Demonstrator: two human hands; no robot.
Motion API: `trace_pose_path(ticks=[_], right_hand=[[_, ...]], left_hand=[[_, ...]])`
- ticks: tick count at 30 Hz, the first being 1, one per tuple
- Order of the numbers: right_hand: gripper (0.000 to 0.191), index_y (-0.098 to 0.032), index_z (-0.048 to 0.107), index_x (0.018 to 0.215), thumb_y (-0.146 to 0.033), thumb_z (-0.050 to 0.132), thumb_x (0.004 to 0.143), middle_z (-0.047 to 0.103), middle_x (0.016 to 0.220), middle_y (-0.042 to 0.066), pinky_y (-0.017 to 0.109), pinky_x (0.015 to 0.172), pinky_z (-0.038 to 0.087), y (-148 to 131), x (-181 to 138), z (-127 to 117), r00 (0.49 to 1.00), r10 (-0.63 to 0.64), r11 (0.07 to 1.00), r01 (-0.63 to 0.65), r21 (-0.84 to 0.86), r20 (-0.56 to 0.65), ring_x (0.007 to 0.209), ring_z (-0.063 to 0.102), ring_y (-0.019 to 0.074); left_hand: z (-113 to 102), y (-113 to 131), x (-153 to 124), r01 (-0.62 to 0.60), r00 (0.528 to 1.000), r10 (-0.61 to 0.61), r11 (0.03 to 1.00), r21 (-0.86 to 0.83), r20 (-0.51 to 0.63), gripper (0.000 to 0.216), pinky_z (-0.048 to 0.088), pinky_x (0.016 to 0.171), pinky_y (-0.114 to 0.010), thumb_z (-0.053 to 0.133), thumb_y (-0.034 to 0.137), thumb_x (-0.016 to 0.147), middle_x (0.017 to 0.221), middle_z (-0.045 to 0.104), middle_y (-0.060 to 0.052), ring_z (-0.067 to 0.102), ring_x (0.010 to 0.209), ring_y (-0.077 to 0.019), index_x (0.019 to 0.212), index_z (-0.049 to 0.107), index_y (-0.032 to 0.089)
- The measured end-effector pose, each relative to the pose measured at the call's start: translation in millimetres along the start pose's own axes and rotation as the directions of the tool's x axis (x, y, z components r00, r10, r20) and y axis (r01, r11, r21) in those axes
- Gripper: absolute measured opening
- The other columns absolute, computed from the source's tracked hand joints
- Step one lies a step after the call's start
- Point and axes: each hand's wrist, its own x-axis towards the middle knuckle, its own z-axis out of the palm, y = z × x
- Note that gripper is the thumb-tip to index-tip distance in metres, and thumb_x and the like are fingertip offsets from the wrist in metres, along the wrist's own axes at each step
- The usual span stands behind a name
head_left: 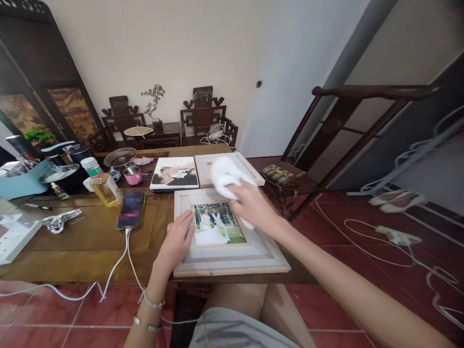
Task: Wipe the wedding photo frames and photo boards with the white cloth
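Note:
A white picture frame (224, 258) with a wedding photo lies flat at the near edge of the wooden table (83, 241). My left hand (177, 241) rests on the frame's left border, fingers spread and flat, holding it down. My right hand (253, 205) is closed on a white cloth (226, 176) and presses it against the frame's upper right corner. Behind it lie a second white frame (250, 169) and a photo print (174, 174) on a dark book.
A phone (131, 210) on a white cable lies left of the frame. Further left stand an oil bottle (99, 183), a pink cup (133, 175), pots and a power strip (14, 234). Carved chairs (203, 116) line the wall. Cables and a stair rail (362, 92) lie right.

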Motion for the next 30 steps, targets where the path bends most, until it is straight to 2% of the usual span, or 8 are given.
trace_pose_path(ticks=[2,4,6,8,12,19,24,30], right_hand=[[0.047,-0.013,0.065,0.103,0.001,0.042,0.065,0.051,0.134,0.014,0.048,0.105,0.028,-16,19,23,0.966,-0.258,0.966,0.258,-0.008,0.036,0.127,0.040,0.0280],[0.049,-0.015,0.065,0.105,0.003,0.044,0.064,0.044,0.141,0.012,0.052,0.111,0.013,-32,33,45,0.865,-0.474,0.878,0.478,0.020,0.167,0.136,0.028,0.0254],[0.047,-0.015,0.063,0.108,0.002,0.045,0.068,0.047,0.138,0.015,0.055,0.111,0.009,-45,42,61,0.799,-0.531,0.840,0.539,0.054,0.282,0.135,0.030,0.0240],[0.043,-0.015,0.062,0.109,0.000,0.045,0.072,0.053,0.131,0.018,0.056,0.110,0.009,-51,45,68,0.805,-0.491,0.862,0.504,0.054,0.333,0.131,0.038,0.0235],[0.040,-0.014,0.064,0.105,0.000,0.044,0.073,0.061,0.118,0.019,0.056,0.108,0.010,-44,40,62,0.851,-0.384,0.908,0.419,-0.022,0.358,0.121,0.049,0.0260],[0.047,-0.015,0.069,0.100,0.003,0.043,0.066,0.066,0.110,0.016,0.057,0.107,0.006,3,23,39,0.901,-0.177,0.943,0.271,-0.195,0.397,0.106,0.059,0.0263],[0.044,-0.018,0.070,0.091,0.003,0.041,0.065,0.070,0.094,0.010,0.058,0.106,0.008,37,10,22,0.910,-0.038,0.932,0.181,-0.315,0.412,0.094,0.064,0.0248],[0.042,-0.017,0.069,0.093,0.001,0.041,0.067,0.068,0.100,0.012,0.055,0.106,0.011,47,3,17,0.933,-0.048,0.897,0.197,-0.395,0.357,0.091,0.063,0.0234]], left_hand=[[1,-2,1,-0.012,1.000,0.012,1.000,-0.002,-0.009,0.040,0.033,0.107,-0.046,0.039,0.026,0.093,0.139,0.047,-0.013,0.041,0.130,-0.0256,0.131,0.048,0.017],[1,-2,1,-0.004,1.000,0.004,1.000,0.011,-0.015,0.037,0.037,0.103,-0.047,0.040,0.026,0.092,0.134,0.051,-0.014,0.046,0.125,-0.0273,0.126,0.051,0.018],[1,-2,1,0.022,1.000,-0.022,0.999,0.026,-0.015,0.033,0.040,0.099,-0.048,0.040,0.026,0.092,0.124,0.058,-0.014,0.051,0.117,-0.0291,0.120,0.056,0.018],[1,-2,1,0.028,0.999,-0.027,0.999,0.028,-0.020,0.032,0.041,0.097,-0.049,0.040,0.026,0.092,0.119,0.060,-0.014,0.052,0.116,-0.0297,0.117,0.058,0.018],[2,-2,1,-0.020,0.999,0.020,1.000,0.009,-0.029,0.035,0.038,0.103,-0.047,0.039,0.023,0.092,0.130,0.054,-0.012,0.046,0.123,-0.0272,0.124,0.054,0.018],[7,-10,0,-0.037,0.998,0.037,0.999,0.000,-0.051,0.040,0.032,0.109,-0.048,0.037,0.018,0.091,0.137,0.050,-0.011,0.042,0.130,-0.0240,0.128,0.051,0.018],[8,-16,1,-0.035,0.998,0.033,0.999,-0.039,-0.054,0.055,0.031,0.110,-0.048,0.034,0.000,0.080,0.138,0.048,-0.009,0.041,0.131,-0.0218,0.129,0.050,0.019],[5,-19,5,-0.026,0.997,0.022,0.998,-0.053,-0.074,0.057,0.034,0.109,-0.049,0.034,-0.004,0.074,0.137,0.050,-0.011,0.044,0.129,-0.0228,0.122,0.056,0.018]])
